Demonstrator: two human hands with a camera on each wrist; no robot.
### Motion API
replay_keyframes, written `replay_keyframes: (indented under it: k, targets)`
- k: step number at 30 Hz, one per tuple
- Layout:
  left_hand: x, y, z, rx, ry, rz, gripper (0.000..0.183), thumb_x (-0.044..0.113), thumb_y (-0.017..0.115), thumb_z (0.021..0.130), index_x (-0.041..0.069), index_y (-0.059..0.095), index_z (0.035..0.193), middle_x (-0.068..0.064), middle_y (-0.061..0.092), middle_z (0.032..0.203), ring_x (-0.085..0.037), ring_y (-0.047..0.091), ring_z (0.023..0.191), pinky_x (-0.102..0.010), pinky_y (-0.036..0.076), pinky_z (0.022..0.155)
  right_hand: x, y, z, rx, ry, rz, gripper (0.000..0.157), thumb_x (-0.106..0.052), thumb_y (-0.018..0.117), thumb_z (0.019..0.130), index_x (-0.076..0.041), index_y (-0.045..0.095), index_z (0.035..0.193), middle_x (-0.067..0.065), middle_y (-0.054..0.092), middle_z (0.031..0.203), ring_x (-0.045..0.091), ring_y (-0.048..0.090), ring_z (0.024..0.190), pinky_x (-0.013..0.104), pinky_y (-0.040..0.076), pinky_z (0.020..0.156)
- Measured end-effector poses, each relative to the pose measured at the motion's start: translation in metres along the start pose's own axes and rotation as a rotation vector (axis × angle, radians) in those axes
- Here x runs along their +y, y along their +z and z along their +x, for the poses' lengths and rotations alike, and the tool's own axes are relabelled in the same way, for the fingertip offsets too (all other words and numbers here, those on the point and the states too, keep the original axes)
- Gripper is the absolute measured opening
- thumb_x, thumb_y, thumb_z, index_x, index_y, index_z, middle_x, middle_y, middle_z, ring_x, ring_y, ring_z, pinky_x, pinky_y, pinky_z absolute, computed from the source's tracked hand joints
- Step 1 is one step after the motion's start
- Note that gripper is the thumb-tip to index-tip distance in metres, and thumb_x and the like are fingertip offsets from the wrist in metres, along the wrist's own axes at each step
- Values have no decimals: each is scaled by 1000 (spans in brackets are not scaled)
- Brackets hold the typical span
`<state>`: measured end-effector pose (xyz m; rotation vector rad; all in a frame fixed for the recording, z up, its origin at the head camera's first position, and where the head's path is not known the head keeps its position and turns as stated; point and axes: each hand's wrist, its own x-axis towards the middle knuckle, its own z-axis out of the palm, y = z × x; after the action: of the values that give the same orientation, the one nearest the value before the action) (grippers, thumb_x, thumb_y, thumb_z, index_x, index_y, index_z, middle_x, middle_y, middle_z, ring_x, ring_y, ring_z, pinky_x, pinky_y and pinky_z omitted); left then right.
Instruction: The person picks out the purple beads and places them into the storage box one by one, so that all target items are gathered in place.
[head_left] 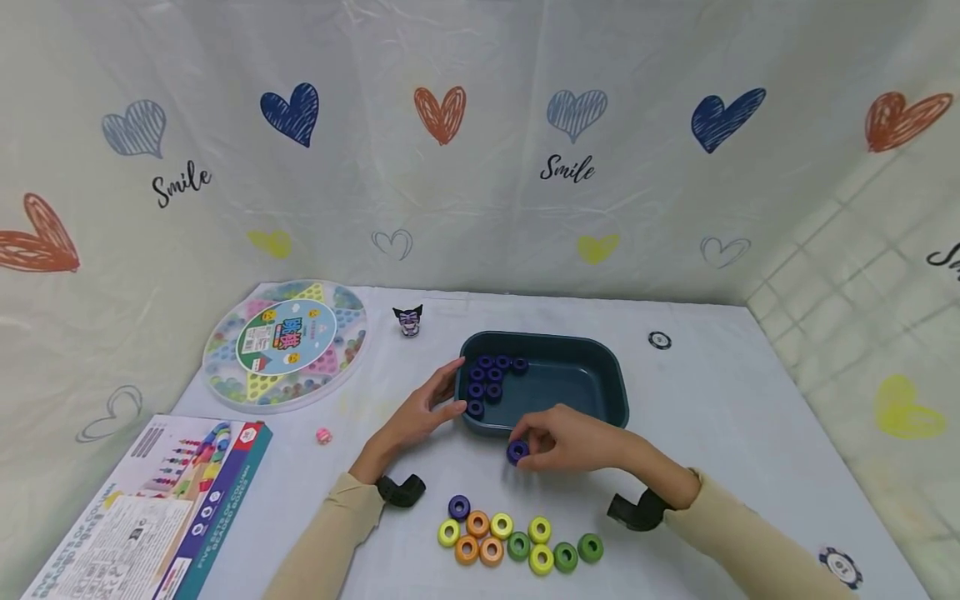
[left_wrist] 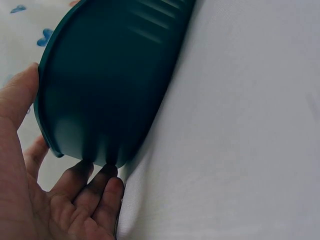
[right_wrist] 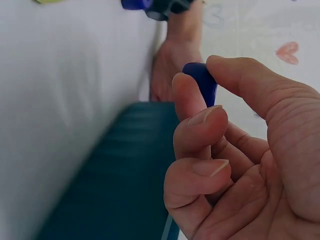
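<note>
A dark teal tray (head_left: 558,417) stands mid-table, with several purple ring beads (head_left: 477,390) grouped at its left end. My left hand (head_left: 422,410) holds that end, its thumb at the rim and its other fingertips against the outer wall (left_wrist: 107,100). Just in front of the tray's near side, my right hand (head_left: 566,440) pinches one purple bead (right_wrist: 202,82) between thumb and index finger. The other right fingers are curled in below it. Nearer me lie loose beads: a purple one (head_left: 459,497), with orange (head_left: 467,559), yellow (head_left: 540,568) and green ones (head_left: 566,568).
On the left lie a round board-game case (head_left: 348,321) and a flat bead-toy box (head_left: 142,492). A small purple-black figure (head_left: 408,321) stands behind, and a pink bead (head_left: 323,436) lies left. Two poker-style chips (head_left: 660,340) are at the right. Printed cloth hangs behind.
</note>
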<state>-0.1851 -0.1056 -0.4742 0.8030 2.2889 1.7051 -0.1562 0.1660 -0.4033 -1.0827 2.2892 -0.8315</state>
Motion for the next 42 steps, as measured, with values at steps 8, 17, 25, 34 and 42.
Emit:
replay_keyframes:
  k: [8, 17, 25, 34, 42]
  targets:
    - [1, -2, 0, 3, 5, 2, 66, 17, 56, 90, 11, 18, 144, -11, 22, 147, -22, 28, 131, -43, 26, 105, 6, -23, 9, 35, 17, -15, 32, -37, 64, 82, -16, 60, 106, -11, 60, 70, 5, 52, 58, 22, 47, 54]
    - [-21, 0, 4, 29, -1, -7, 66, 25, 57, 89, 26, 21, 144, 4, 24, 146, -12, 29, 130, -32, 27, 105, 22, -47, 24, 89, 44, -43, 35, -33, 63, 84, -8, 59, 108, -6, 59, 70, 8, 49, 49, 24, 46, 48]
    - [0, -4, 0, 2, -2, 14, 65, 17, 55, 90, 13, 18, 144, -10, 22, 147, -23, 28, 131, -42, 26, 105, 32, -63, 39, 104, 91, -46, 36, -30, 63, 84, -5, 57, 110, 7, 64, 76, 28, 56, 53, 28, 49, 54]
    - [-2, -3, 0, -9, 12, -7, 65, 15, 54, 91, 11, 17, 144, -14, 21, 146, -26, 28, 131, -44, 26, 104, 46, -69, 60, 92, 127, -101, 37, -32, 65, 82, -5, 58, 106, 0, 63, 71, 19, 56, 48, 27, 49, 58]
    - [-1, -1, 1, -4, 34, -8, 65, 15, 55, 90, 7, 18, 144, -17, 24, 145, -26, 30, 129, -46, 27, 103, 56, -69, 74, 26, 141, -163, 36, -29, 65, 83, -3, 58, 105, 4, 65, 69, 18, 60, 49, 29, 50, 68]
